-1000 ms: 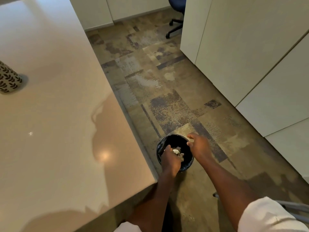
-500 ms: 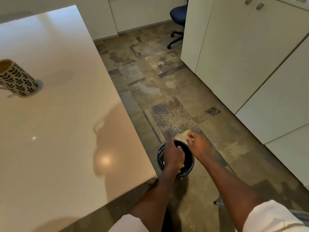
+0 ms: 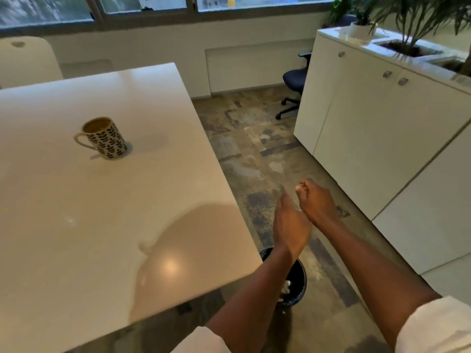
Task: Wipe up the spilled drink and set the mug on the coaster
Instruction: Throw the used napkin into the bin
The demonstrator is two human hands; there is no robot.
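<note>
Mug (image 3: 105, 138) cream, dark leaf pattern; table (image 3: 102, 212) glossy white; bin (image 3: 297, 284) black; floor (image 3: 254, 154) mottled brown-grey patchwork.

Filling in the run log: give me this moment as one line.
left hand: empty, above bin | right hand: curled, contents unclear | mug: upright on table | tissue in bin

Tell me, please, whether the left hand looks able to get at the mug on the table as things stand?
Probably yes. The left hand looks empty above the bin, off the table's right edge, and bare tabletop lies between it and the mug. The handle faces away to the left, so a grip round the body seems easier.
</note>
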